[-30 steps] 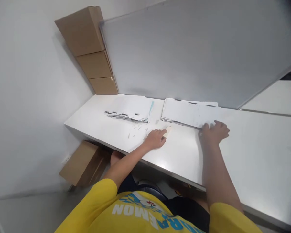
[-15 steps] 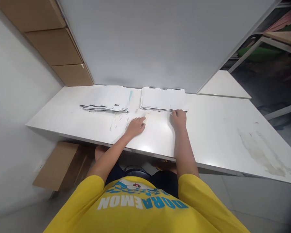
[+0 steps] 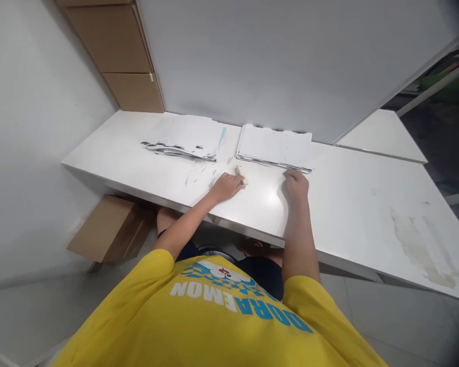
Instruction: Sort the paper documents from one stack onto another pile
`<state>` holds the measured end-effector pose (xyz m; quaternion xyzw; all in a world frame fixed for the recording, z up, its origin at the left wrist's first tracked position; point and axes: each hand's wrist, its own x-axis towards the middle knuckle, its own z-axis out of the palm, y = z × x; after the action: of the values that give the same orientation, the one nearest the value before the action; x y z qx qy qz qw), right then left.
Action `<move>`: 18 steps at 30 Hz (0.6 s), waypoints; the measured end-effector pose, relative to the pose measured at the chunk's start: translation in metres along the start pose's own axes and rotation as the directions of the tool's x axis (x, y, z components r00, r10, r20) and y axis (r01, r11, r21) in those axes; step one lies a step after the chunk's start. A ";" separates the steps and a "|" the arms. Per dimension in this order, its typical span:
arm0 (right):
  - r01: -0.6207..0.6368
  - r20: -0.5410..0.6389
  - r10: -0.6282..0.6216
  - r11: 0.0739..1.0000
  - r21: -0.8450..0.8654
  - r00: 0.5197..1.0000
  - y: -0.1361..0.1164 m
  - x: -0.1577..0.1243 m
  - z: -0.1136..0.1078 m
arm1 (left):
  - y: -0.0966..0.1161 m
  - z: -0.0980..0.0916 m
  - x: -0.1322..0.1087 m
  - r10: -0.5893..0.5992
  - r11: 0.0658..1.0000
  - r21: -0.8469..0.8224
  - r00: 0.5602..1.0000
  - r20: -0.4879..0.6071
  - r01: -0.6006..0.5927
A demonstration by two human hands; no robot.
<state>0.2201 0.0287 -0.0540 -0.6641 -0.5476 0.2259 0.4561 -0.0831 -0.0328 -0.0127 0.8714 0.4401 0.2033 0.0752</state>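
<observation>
My left hand [image 3: 228, 186] rests on the white table with its fingers closed on a small, pale cream rectangular piece [image 3: 241, 174]. The kind of piece is unclear, and the fingers cover part of it. My right hand [image 3: 297, 184] is curled closed just in front of a stack of white paper sheets [image 3: 274, 145]. Whatever its fingers may hold is hidden or too small to name. Another paper stack [image 3: 187, 133], with dark smudges along its front edge and a blue-green streak at its right, lies beyond my left hand.
The white table [image 3: 352, 204] runs against a pale grey panel [image 3: 260, 61]. Dark smears mark it near my left hand, and a beige stain [image 3: 416, 244] lies at the right. Cardboard boxes [image 3: 133, 92] stand at the back left; another box [image 3: 103, 227] is below the table.
The view has shifted and tilted. My right hand has drawn back slightly from the paper stack's front edge. In my left hand the cream piece shows at a different angle.
</observation>
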 end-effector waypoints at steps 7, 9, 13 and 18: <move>-0.101 -0.040 0.107 0.984 0.147 0.993 -0.001 -0.016 -0.003 | -0.064 -0.050 0.005 -0.434 0.896 -0.027 0.861 -0.265 0.444; -0.110 -0.072 0.126 0.974 0.196 0.989 0.000 -0.015 -0.002 | -0.099 -0.076 0.007 -0.596 0.773 0.003 0.729 -0.336 0.634; -0.078 -0.092 0.100 0.974 0.215 0.991 0.002 -0.014 -0.001 | -0.147 -0.109 0.005 -0.711 0.676 0.162 0.694 -0.112 0.719; -0.105 -0.099 0.129 0.970 0.219 0.987 0.001 -0.015 0.001 | -0.153 -0.114 0.015 -0.738 0.661 0.229 0.674 0.029 0.715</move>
<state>0.2157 0.0152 -0.0583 -0.6541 -0.4536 0.2721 0.5406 -0.2353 0.0657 0.0479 0.6363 0.7640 0.0588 0.0891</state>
